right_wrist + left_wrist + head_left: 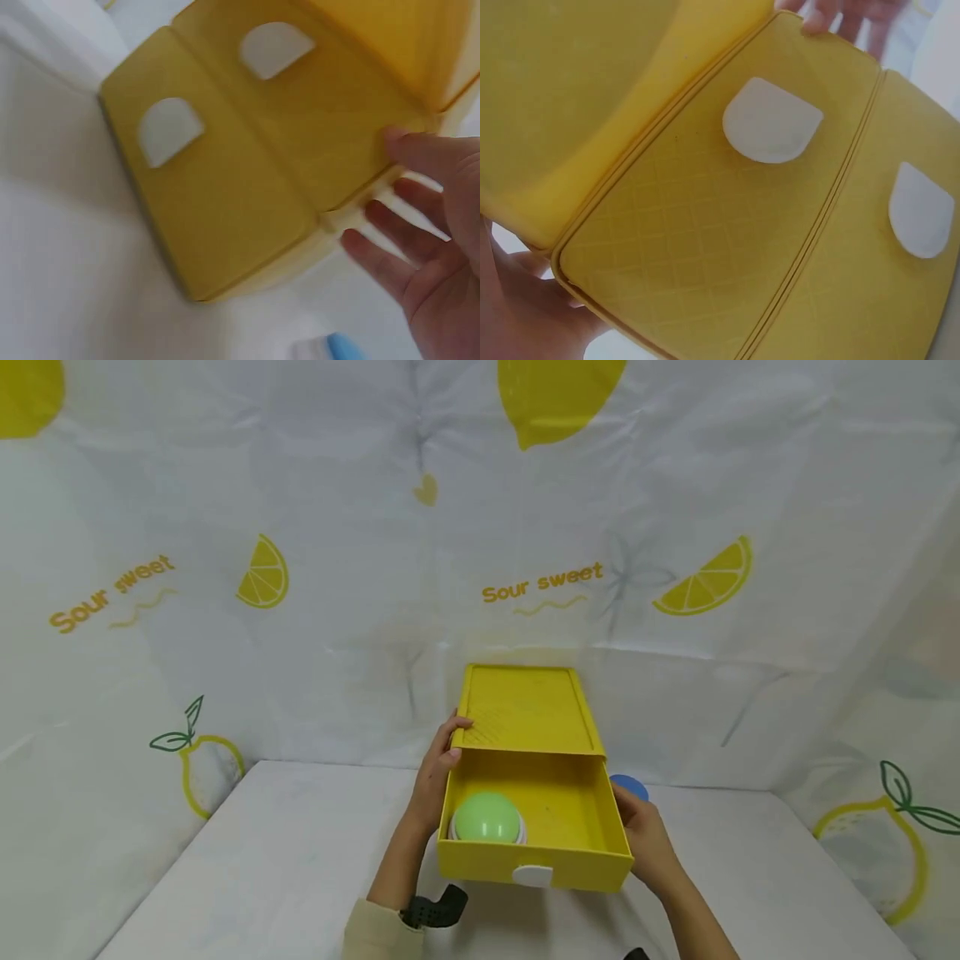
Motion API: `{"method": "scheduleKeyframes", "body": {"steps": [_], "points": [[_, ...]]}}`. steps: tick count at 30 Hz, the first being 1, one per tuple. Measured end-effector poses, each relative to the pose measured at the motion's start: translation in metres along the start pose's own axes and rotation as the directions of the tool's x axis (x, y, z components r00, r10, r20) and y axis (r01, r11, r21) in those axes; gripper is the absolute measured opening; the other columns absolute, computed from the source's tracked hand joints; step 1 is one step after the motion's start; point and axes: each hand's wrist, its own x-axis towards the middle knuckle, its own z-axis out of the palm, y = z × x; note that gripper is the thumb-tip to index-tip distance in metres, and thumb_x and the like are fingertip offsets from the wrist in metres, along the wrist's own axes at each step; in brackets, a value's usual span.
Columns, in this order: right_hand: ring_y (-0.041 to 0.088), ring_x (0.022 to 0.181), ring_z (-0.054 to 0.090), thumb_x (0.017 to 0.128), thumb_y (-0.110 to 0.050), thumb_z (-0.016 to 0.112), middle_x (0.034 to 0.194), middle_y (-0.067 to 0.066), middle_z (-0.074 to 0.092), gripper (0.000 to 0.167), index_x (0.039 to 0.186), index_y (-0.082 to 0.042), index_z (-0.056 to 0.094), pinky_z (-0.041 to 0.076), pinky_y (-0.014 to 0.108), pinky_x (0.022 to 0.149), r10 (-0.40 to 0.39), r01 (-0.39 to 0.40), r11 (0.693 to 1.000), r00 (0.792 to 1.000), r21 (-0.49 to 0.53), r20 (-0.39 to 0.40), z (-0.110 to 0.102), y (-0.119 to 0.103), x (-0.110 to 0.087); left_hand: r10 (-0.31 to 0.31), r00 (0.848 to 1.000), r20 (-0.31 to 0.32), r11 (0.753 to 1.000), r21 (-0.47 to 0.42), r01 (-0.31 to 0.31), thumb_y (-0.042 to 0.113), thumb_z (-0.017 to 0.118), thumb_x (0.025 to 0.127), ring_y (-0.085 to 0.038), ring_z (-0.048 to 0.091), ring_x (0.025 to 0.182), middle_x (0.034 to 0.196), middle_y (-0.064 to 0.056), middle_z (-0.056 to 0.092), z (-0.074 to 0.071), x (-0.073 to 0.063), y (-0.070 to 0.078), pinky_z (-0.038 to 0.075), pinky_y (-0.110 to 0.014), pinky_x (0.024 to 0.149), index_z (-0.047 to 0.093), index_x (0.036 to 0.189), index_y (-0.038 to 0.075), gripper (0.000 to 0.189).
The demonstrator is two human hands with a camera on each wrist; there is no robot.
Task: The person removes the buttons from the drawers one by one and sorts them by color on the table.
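Observation:
A yellow drawer box (pixel 528 706) stands on the table with its top drawer (pixel 536 865) pulled out toward me. Inside that drawer, at the left, sits a round light-green dome (pixel 487 817) with a white rim. My left hand (pixel 433 777) holds the box's left side, fingertips over the top edge. On the right side, my right hand (pixel 647 839) grips the box; in the right wrist view its thumb (pixel 424 150) lies on a drawer front and its fingers spread along the side. Two lower drawer fronts with white pulls (pixel 771 121) show closed in the left wrist view.
A blue round thing (pixel 628 787) lies on the table behind my right hand; the right wrist view shows its blue edge (pixel 345 346) beside something white. A white lemon-printed sheet (pixel 360 568) hangs behind and beside the white table (pixel 300 852).

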Motion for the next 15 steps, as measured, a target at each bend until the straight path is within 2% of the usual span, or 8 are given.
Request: {"method": "scheduleKeyframes", "body": {"steps": [2, 4, 10, 15], "points": [[-0.011, 0.105, 0.062, 0.098, -0.011, 0.066, 0.132, 0.016, 0.066, 0.051, 0.145, -0.002, 0.052, 0.057, 0.015, 0.085, 0.019, -0.019, 0.999, 1.000, -0.038, 0.011, -0.010, -0.015, 0.005, -0.009, 1.000, -0.001, 1.000, 0.004, 0.009, 0.025, 0.031, 0.103, -0.039, 0.011, 0.158, 0.171, -0.014, 0.008, -0.001, -0.002, -0.001, 0.018, -0.065, 0.124, 0.039, 0.143, 0.011, 0.043], [-0.012, 0.109, 0.061, 0.098, -0.013, 0.066, 0.136, 0.019, 0.064, 0.050, 0.145, -0.003, 0.053, 0.055, 0.013, 0.087, 0.016, -0.015, 0.997, 1.000, -0.073, 0.019, -0.022, -0.032, 0.011, -0.017, 1.000, 0.001, 1.000, 0.004, 0.017, 0.025, 0.031, 0.103, -0.039, 0.011, 0.158, 0.172, -0.013, 0.008, -0.002, -0.003, -0.002, 0.018, -0.064, 0.124, 0.039, 0.144, 0.011, 0.043], [-0.012, 0.108, 0.063, 0.100, -0.022, 0.065, 0.128, 0.017, 0.070, 0.040, 0.138, -0.012, 0.061, 0.053, 0.010, 0.087, -0.049, 0.057, 0.974, 0.998, -0.221, 0.039, -0.054, -0.088, 0.029, -0.014, 1.000, -0.003, 1.000, 0.002, 0.014, 0.026, 0.032, 0.104, -0.037, 0.011, 0.159, 0.172, -0.010, 0.009, -0.001, -0.002, -0.001, 0.018, -0.063, 0.125, 0.040, 0.143, 0.012, 0.042], [-0.003, 0.110, 0.068, 0.098, -0.021, 0.068, 0.129, 0.013, 0.071, 0.038, 0.135, -0.011, 0.064, 0.056, 0.014, 0.087, -0.085, 0.119, 0.965, 0.985, -0.232, 0.151, -0.055, -0.130, 0.045, -0.004, 1.000, -0.005, 1.000, 0.007, 0.004, 0.026, 0.032, 0.104, -0.037, 0.011, 0.159, 0.172, -0.014, 0.008, 0.000, 0.000, 0.000, 0.017, -0.063, 0.125, 0.039, 0.143, 0.012, 0.042]]}}
